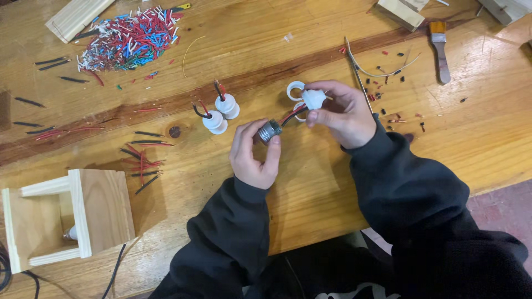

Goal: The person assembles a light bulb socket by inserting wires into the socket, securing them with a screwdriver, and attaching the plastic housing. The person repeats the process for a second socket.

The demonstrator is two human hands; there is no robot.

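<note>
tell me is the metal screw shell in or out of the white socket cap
Out: the left hand holds the metal shell apart from the white cap; only red and black wires join them.

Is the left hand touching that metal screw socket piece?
Touching. The head view shows the left hand pinching the metal socket between thumb and fingers.

Bare table [310,188] lies open below my hands. Two white sockets [220,113] stand just beyond my left hand [255,155]. Wire scraps [388,77] clutter past my right hand [343,113].
</note>
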